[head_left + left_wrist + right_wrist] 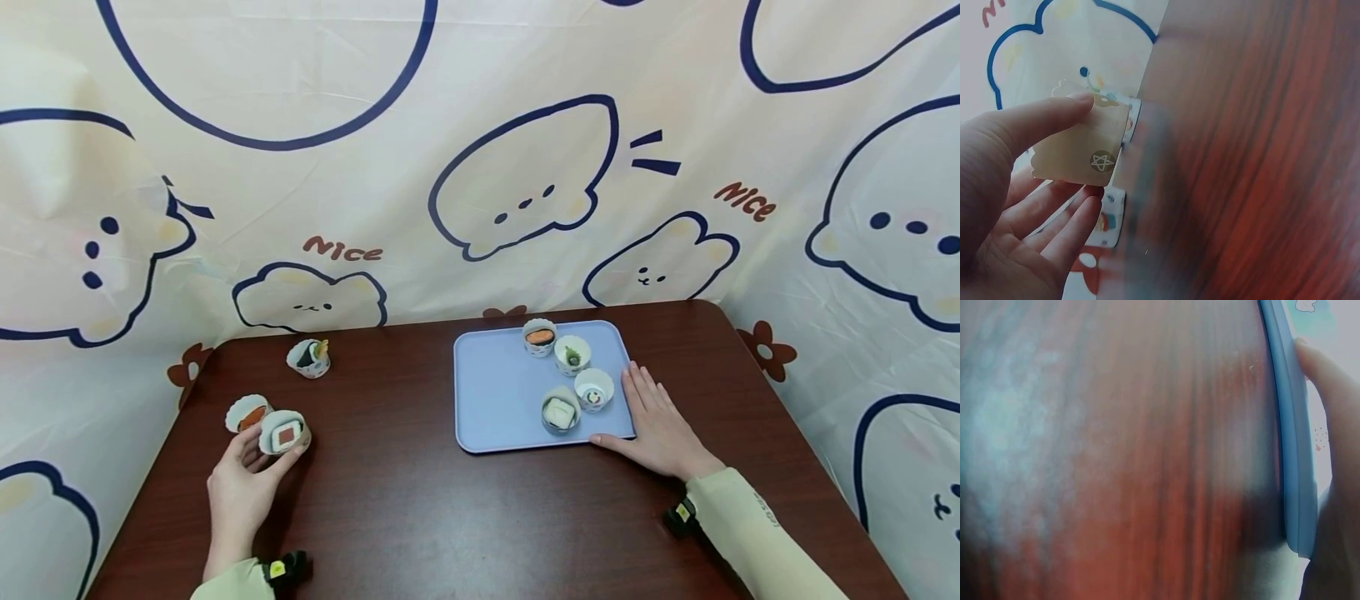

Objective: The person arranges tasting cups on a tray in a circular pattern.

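My left hand (242,492) grips a beige paper cup (298,435) by its sides, thumb on one side and fingers on the other. Inside it lies a white sushi piece (286,436) with a reddish square on top. Close up in the left wrist view, the cup (1075,147) shows a star mark low on its wall. Just behind it stands a white paper cup (238,408) with an orange-topped piece, partly covered. My right hand (663,425) lies with straight fingers along the right edge of a blue tray (491,383), its thumb at the near corner.
On the tray's right half stand several paper cups: one with an orange-topped piece (540,336), one with green filling (573,357), one with a small roll (593,397), one with a white piece (559,413). Another filled cup (309,363) stands back left on the brown table (390,500).
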{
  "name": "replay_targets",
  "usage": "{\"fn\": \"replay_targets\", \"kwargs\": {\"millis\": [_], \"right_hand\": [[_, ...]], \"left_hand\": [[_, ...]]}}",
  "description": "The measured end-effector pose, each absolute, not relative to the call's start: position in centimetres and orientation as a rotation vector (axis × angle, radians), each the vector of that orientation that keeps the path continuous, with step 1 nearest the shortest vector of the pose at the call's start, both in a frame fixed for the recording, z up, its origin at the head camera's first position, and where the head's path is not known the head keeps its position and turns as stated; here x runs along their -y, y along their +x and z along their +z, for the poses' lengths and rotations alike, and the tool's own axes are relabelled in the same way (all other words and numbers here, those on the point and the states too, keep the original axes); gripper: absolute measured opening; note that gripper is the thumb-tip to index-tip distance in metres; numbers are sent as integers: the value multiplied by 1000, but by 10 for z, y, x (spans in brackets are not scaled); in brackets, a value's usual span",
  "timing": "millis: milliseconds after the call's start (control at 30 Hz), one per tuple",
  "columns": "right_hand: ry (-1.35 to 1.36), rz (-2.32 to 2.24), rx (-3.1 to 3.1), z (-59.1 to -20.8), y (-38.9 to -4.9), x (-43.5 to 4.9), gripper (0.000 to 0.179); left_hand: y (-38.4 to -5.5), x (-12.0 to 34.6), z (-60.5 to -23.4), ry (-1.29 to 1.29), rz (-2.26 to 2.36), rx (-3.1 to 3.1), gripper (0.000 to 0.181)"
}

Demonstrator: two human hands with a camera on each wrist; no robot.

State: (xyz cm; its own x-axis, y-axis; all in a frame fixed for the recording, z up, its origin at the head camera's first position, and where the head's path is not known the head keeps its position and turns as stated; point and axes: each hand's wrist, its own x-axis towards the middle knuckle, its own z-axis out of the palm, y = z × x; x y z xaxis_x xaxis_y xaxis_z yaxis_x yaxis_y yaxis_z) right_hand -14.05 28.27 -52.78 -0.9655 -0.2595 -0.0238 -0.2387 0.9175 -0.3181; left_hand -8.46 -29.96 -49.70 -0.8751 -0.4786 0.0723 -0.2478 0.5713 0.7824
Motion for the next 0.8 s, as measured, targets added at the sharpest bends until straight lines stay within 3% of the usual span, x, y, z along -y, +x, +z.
{"fn": "replay_targets", "kwargs": {"millis": [800], "right_hand": [[-390,-499,-3014,-527,-140,-282,125]], "left_hand": [[-107,251,-503,295,-1318,2576,67]]}}
